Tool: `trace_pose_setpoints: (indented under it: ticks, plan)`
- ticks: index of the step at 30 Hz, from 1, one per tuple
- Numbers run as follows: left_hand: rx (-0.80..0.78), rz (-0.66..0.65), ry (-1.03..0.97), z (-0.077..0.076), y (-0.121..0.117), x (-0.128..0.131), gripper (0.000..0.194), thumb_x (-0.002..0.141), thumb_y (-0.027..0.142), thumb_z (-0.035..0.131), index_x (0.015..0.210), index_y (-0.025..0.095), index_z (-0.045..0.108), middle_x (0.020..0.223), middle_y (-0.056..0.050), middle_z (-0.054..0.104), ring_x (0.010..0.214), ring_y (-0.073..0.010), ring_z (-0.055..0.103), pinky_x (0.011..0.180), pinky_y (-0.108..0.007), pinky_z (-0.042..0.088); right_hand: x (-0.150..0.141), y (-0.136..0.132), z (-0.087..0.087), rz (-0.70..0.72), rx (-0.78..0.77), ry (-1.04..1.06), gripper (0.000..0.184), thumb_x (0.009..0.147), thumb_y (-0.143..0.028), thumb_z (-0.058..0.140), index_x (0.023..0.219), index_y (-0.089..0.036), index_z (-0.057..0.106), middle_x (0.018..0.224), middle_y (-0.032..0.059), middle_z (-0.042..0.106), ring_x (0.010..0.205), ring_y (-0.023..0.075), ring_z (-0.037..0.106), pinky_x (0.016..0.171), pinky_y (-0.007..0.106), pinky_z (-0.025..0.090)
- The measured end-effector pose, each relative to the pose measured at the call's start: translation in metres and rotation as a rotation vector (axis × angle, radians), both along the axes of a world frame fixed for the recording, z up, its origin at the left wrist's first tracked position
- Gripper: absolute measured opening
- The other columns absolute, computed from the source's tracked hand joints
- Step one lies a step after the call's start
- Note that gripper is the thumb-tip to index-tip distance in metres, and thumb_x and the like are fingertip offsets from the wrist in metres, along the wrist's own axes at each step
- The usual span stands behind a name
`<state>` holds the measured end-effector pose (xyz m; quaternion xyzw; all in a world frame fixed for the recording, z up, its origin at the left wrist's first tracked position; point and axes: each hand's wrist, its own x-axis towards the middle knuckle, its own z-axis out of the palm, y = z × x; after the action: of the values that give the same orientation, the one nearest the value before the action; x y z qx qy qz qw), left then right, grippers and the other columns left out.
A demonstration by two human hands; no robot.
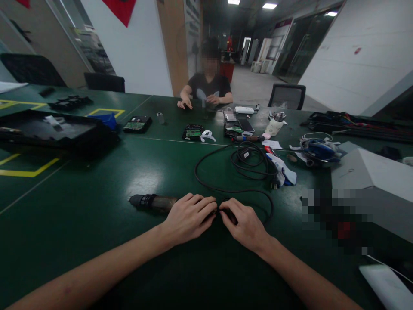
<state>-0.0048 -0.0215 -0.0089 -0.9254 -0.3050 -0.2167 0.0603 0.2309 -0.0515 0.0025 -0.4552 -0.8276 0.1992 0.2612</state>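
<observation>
An electric screwdriver [158, 203] lies along the green table with its bit pointing left. My left hand [192, 215] is closed over its rear end, fingers wrapped across the body. Just to the right, my right hand [243, 226] pinches a dark cable end close to the back of the screwdriver. My fingers cover most of that end, so I cannot see whether it is plugged in. From there the black cable [232, 190] curves over the table to a loose coil with a small black box [244, 153] on it.
White-and-blue gloves [284, 170] lie beside the coil. Green circuit-board units [192, 132] and another screwdriver [248, 138] are farther back. A grey-white box [361, 172] stands right, a black tray-like casing [54, 133] left. Across the table sits a person [209, 84].
</observation>
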Motion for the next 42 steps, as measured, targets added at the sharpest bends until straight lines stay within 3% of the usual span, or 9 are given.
trace_pose_setpoints:
  ticks: [3, 8, 15, 20, 22, 26, 30, 35, 42]
  plan:
    - [0.018, -0.033, -0.007, -0.0017, 0.0003, -0.0011, 0.025, 0.101, 0.032, 0.056, 0.123, 0.024, 0.063, 0.133, -0.004, 0.067, 0.105, -0.0219, 0.066, 0.085, -0.039, 0.046, 0.0000, -0.0004, -0.0003, 0.002, -0.005, 0.008, 0.014, 0.101, -0.018, 0.058, 0.113, -0.023, 0.062, 0.104, 0.0050, 0.067, 0.081, 0.0178, 0.066, 0.066, 0.029, 0.052]
    - [-0.016, 0.034, -0.030, -0.0006, 0.0003, 0.0005, 0.021, 0.103, 0.035, 0.055, 0.115, 0.022, 0.064, 0.123, -0.003, 0.071, 0.097, -0.0198, 0.066, 0.083, -0.038, 0.046, 0.0006, -0.0008, -0.0007, 0.002, -0.019, 0.013, 0.014, 0.101, -0.018, 0.058, 0.114, -0.023, 0.062, 0.104, 0.0051, 0.067, 0.081, 0.0179, 0.066, 0.066, 0.029, 0.052]
    - [-0.006, -0.021, -0.038, 0.0010, 0.0005, -0.0004, 0.023, 0.102, 0.032, 0.054, 0.120, 0.023, 0.064, 0.125, -0.003, 0.070, 0.102, -0.0196, 0.066, 0.085, -0.037, 0.046, 0.0002, -0.0001, 0.0006, 0.003, 0.003, 0.003, 0.014, 0.101, -0.018, 0.058, 0.113, -0.023, 0.063, 0.103, 0.0056, 0.066, 0.084, 0.0192, 0.067, 0.069, 0.031, 0.055]
    - [-0.041, 0.039, -0.040, 0.0021, 0.0006, 0.0018, 0.020, 0.103, 0.035, 0.054, 0.113, 0.021, 0.064, 0.117, -0.003, 0.071, 0.093, -0.0188, 0.066, 0.079, -0.036, 0.045, -0.0008, 0.0004, 0.0022, -0.006, 0.072, 0.047, 0.013, 0.101, -0.018, 0.058, 0.111, -0.023, 0.064, 0.123, 0.0098, 0.065, 0.105, 0.0239, 0.068, 0.087, 0.039, 0.059]
    - [-0.043, 0.010, -0.031, 0.0035, 0.0003, 0.0014, 0.023, 0.101, 0.035, 0.056, 0.119, 0.021, 0.063, 0.121, -0.004, 0.071, 0.097, -0.0202, 0.066, 0.081, -0.037, 0.046, -0.0010, 0.0009, 0.0019, 0.016, 0.070, 0.052, 0.014, 0.101, -0.017, 0.057, 0.111, -0.024, 0.064, 0.120, 0.0092, 0.066, 0.107, 0.0242, 0.068, 0.091, 0.040, 0.059]
    - [-0.036, -0.013, -0.033, 0.0038, 0.0002, 0.0004, 0.023, 0.102, 0.030, 0.054, 0.122, 0.022, 0.063, 0.122, -0.004, 0.071, 0.101, -0.0203, 0.066, 0.085, -0.037, 0.046, -0.0010, 0.0016, 0.0002, 0.032, 0.042, 0.025, 0.015, 0.101, -0.016, 0.057, 0.113, -0.023, 0.063, 0.109, 0.0072, 0.069, 0.101, 0.0231, 0.069, 0.089, 0.039, 0.060]
    - [-0.051, 0.032, -0.029, 0.0028, 0.0003, 0.0016, 0.020, 0.103, 0.033, 0.052, 0.114, 0.021, 0.064, 0.114, -0.004, 0.072, 0.094, -0.0197, 0.066, 0.083, -0.037, 0.045, -0.0009, 0.0015, -0.0011, 0.031, 0.029, 0.012, 0.015, 0.101, -0.015, 0.057, 0.112, -0.022, 0.063, 0.109, 0.0068, 0.068, 0.100, 0.0229, 0.069, 0.088, 0.038, 0.059]
    - [-0.034, -0.021, -0.004, 0.0013, 0.0002, 0.0008, 0.026, 0.102, 0.031, 0.055, 0.126, 0.024, 0.061, 0.124, -0.003, 0.070, 0.103, -0.0218, 0.065, 0.086, -0.038, 0.045, -0.0011, 0.0013, 0.0002, 0.035, 0.051, 0.025, 0.014, 0.101, -0.014, 0.056, 0.110, -0.023, 0.063, 0.111, 0.0071, 0.066, 0.099, 0.0224, 0.068, 0.086, 0.037, 0.059]
    - [-0.040, 0.013, -0.016, 0.0021, -0.0002, 0.0005, 0.025, 0.102, 0.035, 0.055, 0.121, 0.021, 0.063, 0.121, -0.005, 0.071, 0.099, -0.0212, 0.066, 0.083, -0.038, 0.046, -0.0002, 0.0014, 0.0016, 0.011, 0.064, 0.005, 0.012, 0.102, -0.017, 0.055, 0.110, -0.022, 0.063, 0.108, 0.0075, 0.063, 0.091, 0.0215, 0.066, 0.076, 0.035, 0.057]
